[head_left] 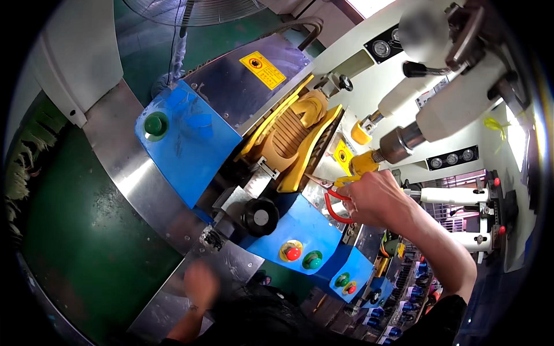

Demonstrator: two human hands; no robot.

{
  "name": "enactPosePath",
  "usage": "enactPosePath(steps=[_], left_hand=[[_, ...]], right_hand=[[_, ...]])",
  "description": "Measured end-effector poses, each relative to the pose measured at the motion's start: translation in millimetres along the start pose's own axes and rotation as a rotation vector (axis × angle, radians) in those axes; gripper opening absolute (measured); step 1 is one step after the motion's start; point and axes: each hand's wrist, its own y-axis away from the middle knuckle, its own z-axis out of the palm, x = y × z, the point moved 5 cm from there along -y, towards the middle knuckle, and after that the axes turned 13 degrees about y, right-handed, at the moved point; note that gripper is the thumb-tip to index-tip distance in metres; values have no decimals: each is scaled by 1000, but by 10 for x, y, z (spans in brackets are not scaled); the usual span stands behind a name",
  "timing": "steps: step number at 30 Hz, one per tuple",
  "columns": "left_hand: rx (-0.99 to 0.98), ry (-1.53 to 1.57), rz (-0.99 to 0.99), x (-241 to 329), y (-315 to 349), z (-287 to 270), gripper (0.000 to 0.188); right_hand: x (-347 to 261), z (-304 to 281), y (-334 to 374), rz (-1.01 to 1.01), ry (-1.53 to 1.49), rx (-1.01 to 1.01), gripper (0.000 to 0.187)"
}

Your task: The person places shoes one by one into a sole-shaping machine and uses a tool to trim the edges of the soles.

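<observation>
Left hand point(200, 284) is nearest the lens, low and blurred over the bare steel apron of the machine; looks empty, but whether its grip is spread or curled I can't tell

Right hand point(375, 199) is the working one: grip pressed together around the red-handled pliers point(333, 199), handles squeezed into the palm, nose pointing left toward the lower edge of the yellow mould point(297, 141). Can't tell if the tips are actually on the mould or just short of it, too small to see

Outward from there:
- yellow mould sits tilted in the machine's throat, ribbed tan insert in its middle
- black knob point(261, 217) just below-left of it
- blue panel point(187, 141) to the left with a green button point(155, 124)
- lower blue panel point(306, 230) under the pliers with a red button point(293, 253) and a second green button point(313, 261) side by side
- yellow-tipped ram point(365, 162) just above the right hand, grey cylinder behind it

Step, as I read it: picking or trimming something at the mould's lower edge with the pliers, machine idle. Next move wants a steady nose on that edge, wrist clear of the ram, left hand kept off the buttons
</observation>
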Motion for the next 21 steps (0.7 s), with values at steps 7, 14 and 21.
enactPosePath(steps=[7, 14, 21], left_hand=[[109, 59, 90, 104, -134, -294, 29], [232, 14, 194, 181, -201, -328, 24], [78, 107, -30, -53, -21, 15, 26]], right_hand=[[-19, -473, -684, -146, 225, -233, 18], [-85, -396, -1250, -500, 302, -357, 20], [-46, 122, -800, -253, -22, 59, 16]])
